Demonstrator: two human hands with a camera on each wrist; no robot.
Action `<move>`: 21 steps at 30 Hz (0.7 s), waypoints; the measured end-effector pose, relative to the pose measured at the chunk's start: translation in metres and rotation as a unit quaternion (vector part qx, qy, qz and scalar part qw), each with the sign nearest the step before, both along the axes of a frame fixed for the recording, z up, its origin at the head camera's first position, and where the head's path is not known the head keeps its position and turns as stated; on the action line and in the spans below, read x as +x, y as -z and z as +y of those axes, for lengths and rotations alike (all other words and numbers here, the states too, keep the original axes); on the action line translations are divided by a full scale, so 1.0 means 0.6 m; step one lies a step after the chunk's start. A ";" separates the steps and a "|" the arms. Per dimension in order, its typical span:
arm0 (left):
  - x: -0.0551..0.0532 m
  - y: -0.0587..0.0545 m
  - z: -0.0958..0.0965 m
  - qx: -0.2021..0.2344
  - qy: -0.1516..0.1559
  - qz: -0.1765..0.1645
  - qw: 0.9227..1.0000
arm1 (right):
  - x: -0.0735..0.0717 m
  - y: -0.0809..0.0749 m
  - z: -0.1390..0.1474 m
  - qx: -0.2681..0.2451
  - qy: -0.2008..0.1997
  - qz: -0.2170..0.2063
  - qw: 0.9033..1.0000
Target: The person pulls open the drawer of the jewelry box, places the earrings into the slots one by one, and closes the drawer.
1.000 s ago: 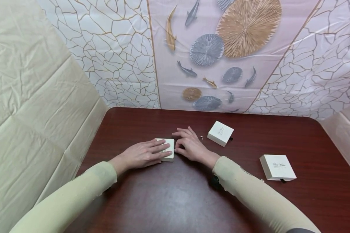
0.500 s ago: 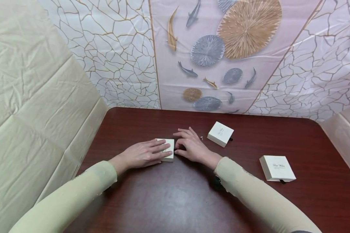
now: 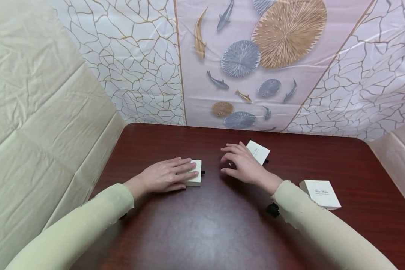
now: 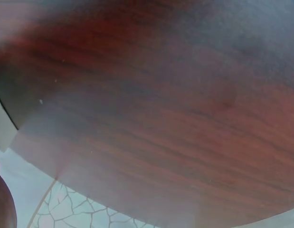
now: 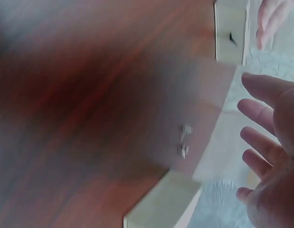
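We judge the white square cardboard box (image 3: 195,179) closed, the left hand (image 3: 166,175) laid straight-fingered on it; right of it, two small silvery pieces (image 5: 186,129) lie loose, seemingly unfinished, near the right hand (image 3: 245,165), fingers relaxed, empty.

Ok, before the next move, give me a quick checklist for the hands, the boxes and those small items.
1. Left box steadied: ok, the left hand rests on top.
2. Left box shut: ok as far as it shows; only its tab sticks out.
3. Right hand free: ok, nothing shows in its fingers.
4. Small items in sight: ok, on the table near the middle box.
5. Right box fully visible: not ok, the right sleeve covers part in the head view.
6. Box contents: cannot tell, the insides are hidden.
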State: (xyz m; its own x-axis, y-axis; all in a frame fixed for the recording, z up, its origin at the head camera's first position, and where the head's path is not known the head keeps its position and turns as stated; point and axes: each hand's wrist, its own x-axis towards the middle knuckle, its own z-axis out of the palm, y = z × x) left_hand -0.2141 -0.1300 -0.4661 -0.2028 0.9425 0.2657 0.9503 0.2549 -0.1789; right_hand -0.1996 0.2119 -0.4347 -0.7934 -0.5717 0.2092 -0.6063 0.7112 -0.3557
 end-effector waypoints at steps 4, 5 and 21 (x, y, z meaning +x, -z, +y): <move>0.000 -0.008 0.001 0.007 -0.006 0.009 1.000 | -0.003 -0.011 0.031 0.007 0.018 0.001 1.000; 0.000 -0.010 0.001 0.010 -0.007 0.011 1.000 | -0.003 -0.013 0.037 0.007 0.021 0.002 1.000; 0.018 -0.034 0.011 0.006 -0.032 -0.004 0.999 | -0.006 -0.019 0.082 0.039 0.044 0.011 0.998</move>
State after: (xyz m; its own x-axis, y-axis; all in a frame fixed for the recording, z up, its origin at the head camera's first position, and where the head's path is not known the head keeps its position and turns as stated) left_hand -0.2034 -0.1233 -0.4457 -0.2639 0.9242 0.2759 0.9335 0.3167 -0.1679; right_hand -0.2030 0.2610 -0.4230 -0.8373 -0.5149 0.1841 -0.5468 0.7872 -0.2850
